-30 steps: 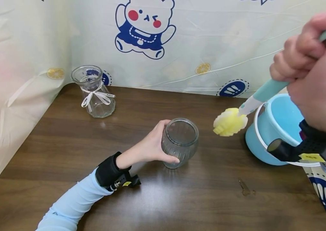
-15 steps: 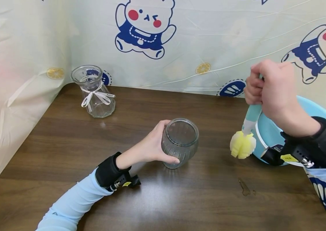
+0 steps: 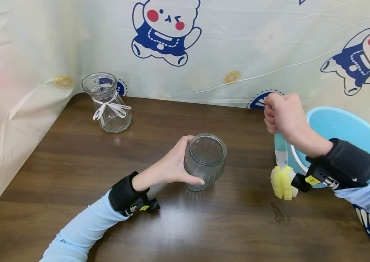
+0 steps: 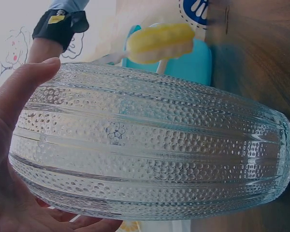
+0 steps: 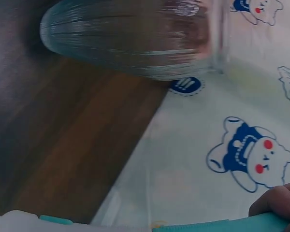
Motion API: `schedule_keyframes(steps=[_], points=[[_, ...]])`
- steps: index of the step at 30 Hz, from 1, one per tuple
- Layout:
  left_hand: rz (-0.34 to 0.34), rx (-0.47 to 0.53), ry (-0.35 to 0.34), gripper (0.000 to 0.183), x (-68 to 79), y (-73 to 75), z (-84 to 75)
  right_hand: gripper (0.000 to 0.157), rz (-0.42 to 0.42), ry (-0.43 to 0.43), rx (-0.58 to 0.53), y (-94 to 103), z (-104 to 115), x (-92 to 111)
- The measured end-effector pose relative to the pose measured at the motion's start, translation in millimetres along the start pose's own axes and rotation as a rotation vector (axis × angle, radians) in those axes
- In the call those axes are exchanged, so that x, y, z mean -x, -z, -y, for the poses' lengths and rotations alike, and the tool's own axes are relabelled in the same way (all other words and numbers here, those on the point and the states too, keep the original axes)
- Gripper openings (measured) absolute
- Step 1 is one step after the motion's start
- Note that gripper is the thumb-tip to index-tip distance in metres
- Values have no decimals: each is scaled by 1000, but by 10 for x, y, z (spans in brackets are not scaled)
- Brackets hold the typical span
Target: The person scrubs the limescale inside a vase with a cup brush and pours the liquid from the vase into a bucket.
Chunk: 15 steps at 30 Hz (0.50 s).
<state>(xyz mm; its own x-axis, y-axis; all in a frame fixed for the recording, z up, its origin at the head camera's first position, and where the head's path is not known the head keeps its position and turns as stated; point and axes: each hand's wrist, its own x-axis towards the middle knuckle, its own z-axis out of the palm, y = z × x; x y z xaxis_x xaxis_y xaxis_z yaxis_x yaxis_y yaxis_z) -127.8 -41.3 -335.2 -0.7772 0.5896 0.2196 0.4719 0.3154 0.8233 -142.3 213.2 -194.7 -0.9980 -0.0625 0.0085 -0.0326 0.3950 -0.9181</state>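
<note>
A glass jar [image 3: 206,162] stands upright on the brown table [image 3: 139,222], mouth up, near the middle of the head view. The left hand [image 3: 176,165] grips it from the side, thumb on the near face. From the head, most of the fingers are hidden behind the glass; the left wrist view shows them bent round the far side. That close view also brings out rows of raised dots between smooth ribs, hard to make out from above.

To the right of the jar and apart from it, the right hand [image 3: 284,116] holds a brush [image 3: 281,153] by its teal handle, the yellow and white sponge head [image 3: 283,183] pointing down. The left wrist view shows the sponge clear of the table, in front of the blue bucket [image 3: 345,125]. The right wrist view catches only fingers, handle and the jar from its side.

Only the head view shows a small wet patch [image 3: 277,213] and, at back left, a glass vase [image 3: 114,122] with a white bow [image 3: 111,109].
</note>
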Motion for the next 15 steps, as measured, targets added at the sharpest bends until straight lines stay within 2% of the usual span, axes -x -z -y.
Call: schedule_keyframes(steps=[2,9,15], points=[[2,-1,-3,99,-4,0,4,45,6,-42,26,-7,-56,-6],[-1,9,-4,99,-9,6,-5,46,82,-203,-26,14,-292,-66],[4,9,6,99,-9,1,-9,46,104,-287,-9,29,-564,-72]])
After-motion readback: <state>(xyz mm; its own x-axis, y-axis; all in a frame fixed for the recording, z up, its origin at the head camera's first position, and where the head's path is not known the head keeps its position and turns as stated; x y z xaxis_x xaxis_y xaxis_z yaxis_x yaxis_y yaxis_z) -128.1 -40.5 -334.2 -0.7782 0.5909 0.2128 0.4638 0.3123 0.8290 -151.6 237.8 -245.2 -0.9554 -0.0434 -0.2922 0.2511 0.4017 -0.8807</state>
